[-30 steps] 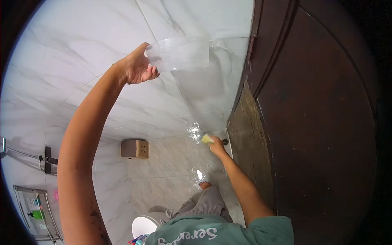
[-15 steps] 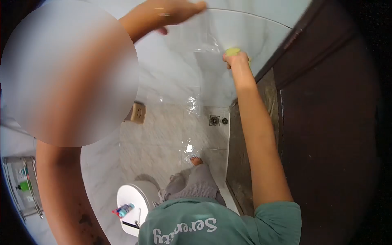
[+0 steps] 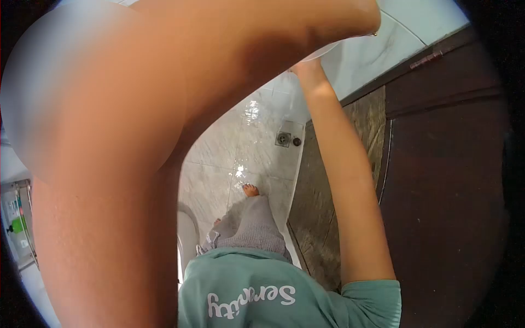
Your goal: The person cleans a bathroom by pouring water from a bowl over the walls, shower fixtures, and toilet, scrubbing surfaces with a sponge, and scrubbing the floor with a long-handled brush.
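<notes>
My right arm reaches forward to the pale tiled wall (image 3: 377,49). Of my right hand (image 3: 307,68), only the back near the wrist and a bit of finger show. The rest, and anything in it, is hidden behind my left arm (image 3: 219,60). That arm is very close to the camera and bends across the top of the view. A small shiny spot sits at its far end, and the hand beyond is cut off. Just above my right hand, a pale curved edge (image 3: 325,52) peeks out under the left arm; I cannot make out what it belongs to.
Wet, shiny floor tiles (image 3: 219,153) lie below, with a square drain (image 3: 283,139) near the wall base. A dark wooden door (image 3: 443,191) stands at right. A white toilet (image 3: 187,229) is partly covered by my left arm. A metal rack (image 3: 21,218) with bottles hangs far left.
My left arm has swung right and closer to the camera, and its hand has left the view. The yellow-green pad seen in my right hand is now hidden. The view has shifted slightly.
</notes>
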### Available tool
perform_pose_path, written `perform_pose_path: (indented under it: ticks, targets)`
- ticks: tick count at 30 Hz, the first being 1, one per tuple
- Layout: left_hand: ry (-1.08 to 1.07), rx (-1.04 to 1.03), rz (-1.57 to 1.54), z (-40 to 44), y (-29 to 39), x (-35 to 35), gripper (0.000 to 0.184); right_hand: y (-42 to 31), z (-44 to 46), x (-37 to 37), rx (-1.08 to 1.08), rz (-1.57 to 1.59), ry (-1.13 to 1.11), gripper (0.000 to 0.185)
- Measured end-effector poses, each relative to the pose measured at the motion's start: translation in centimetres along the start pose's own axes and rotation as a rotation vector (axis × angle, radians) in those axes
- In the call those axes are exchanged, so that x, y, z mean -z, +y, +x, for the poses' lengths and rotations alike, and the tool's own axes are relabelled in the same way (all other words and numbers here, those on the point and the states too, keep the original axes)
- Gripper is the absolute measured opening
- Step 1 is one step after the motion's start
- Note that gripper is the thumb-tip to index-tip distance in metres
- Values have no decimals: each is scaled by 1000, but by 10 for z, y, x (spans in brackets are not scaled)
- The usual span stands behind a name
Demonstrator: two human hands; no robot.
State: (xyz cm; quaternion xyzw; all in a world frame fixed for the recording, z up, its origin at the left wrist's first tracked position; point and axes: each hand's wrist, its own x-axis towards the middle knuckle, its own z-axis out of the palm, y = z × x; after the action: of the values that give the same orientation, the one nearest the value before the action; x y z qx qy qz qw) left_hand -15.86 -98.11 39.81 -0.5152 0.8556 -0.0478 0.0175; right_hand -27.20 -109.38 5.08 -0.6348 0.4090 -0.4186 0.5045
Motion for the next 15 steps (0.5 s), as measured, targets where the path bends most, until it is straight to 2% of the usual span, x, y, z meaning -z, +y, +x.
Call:
perform_pose_path:
  ticks: [2, 3, 4, 5, 6, 7, 8, 9, 10, 11, 12, 14, 15]
  targets:
    - [11, 49, -8, 1, -7, -7, 48, 42, 22, -7, 180, 84, -38, 48]
    - [18, 80, -9, -2, -12, -10, 48, 3, 14, 4, 184, 94, -56, 48]
    - [21, 107, -16, -7, -20, -13, 48, -43, -1, -12, 158, -33, 109, 37]
    - [22, 135, -23, -13, -27, -17, 48, -102, -56, -46, 130, -159, 270, 26]
    - [29, 168, -30, -20, -36, -19, 48, -130, -67, -64, 38, -98, 332, 22]
    - [-3, 22, 83, -43, -58, -20, 49, -122, -59, -66, 42, -97, 311, 22]
    - [-40, -123, 194, -72, -83, -24, 50, -106, -50, -58, -310, 791, 387, 20]
    - [-63, 220, -87, -97, -98, -37, 60, -90, -42, -51, -685, 1672, 411, 18]
    - [-79, 565, -369, -125, -116, -60, 70, -81, -48, -52, -657, 1609, 450, 18]
    - [-5, 649, -450, -159, -148, -95, 69, -75, -58, -56, -629, 1550, 476, 19]
    - [-152, 831, -639, -201, -167, -108, 71, -72, -67, -59, -692, 1537, 506, 19]
    - [3, 1025, -883, -308, -188, -150, 66, -52, -84, -64, -795, 1495, 521, 21]
    - [30, 1174, -919, -366, -190, -173, 64, -24, -91, -64, -836, 1341, 631, 24]
